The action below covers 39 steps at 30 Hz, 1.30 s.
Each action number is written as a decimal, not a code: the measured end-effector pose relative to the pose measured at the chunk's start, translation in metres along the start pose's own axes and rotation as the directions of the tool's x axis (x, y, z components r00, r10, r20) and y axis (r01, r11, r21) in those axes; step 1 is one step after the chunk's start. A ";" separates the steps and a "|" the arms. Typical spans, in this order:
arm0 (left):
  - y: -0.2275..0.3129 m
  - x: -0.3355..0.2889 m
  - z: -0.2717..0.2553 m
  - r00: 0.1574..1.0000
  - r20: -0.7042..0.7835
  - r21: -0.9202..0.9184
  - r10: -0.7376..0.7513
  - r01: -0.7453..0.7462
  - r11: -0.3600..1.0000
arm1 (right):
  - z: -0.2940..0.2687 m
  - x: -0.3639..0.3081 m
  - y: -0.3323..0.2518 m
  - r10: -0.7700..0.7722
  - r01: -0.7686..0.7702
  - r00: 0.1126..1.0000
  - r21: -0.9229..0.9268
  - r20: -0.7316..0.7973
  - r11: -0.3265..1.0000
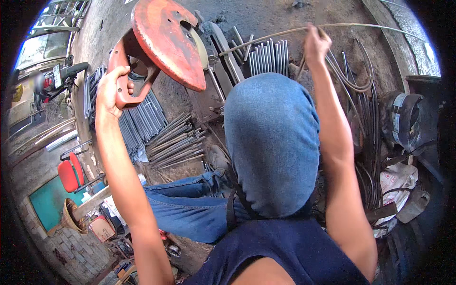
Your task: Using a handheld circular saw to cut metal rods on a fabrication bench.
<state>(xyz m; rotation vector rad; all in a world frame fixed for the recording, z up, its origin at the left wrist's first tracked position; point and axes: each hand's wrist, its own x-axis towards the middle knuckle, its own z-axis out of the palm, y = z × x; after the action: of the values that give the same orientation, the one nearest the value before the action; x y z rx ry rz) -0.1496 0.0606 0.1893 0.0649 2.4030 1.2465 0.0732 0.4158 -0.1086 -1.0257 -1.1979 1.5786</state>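
Observation:
My left hand (112, 91) is wrapped around the red D-shaped handle (122, 97) of a cut-off saw. The saw's round red blade guard (164, 40) is worn and scuffed, and most of the blade is hidden beneath it. My right hand (317, 45) is closed on a long thin metal rod (375, 26), which bows off to the far right. The rod's left end reaches the saw's grey metal base (223, 50). Several short cut rods (270, 56) lie side by side just right of that base.
Piles of cut rods (142, 118) and darker rods (175, 142) lie on the ground to the left. Bent long rods (363, 85) and a black round drum-like thing (408, 121) are at right. My jean-clad knee (270, 142) rises centrally. A red-seated chair (71, 172) stands far left.

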 end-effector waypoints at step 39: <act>-0.004 0.008 -0.005 0.988 0.150 -0.138 0.026 -0.005 0.990 | -0.179 -0.138 0.041 0.295 0.018 0.940 -0.887 0.173 0.461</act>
<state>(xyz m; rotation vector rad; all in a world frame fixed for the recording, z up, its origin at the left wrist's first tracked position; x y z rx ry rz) -0.1580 0.0562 0.1855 0.1330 2.1864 1.3594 0.2741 0.3221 -0.1696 -1.5864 -2.3541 1.1900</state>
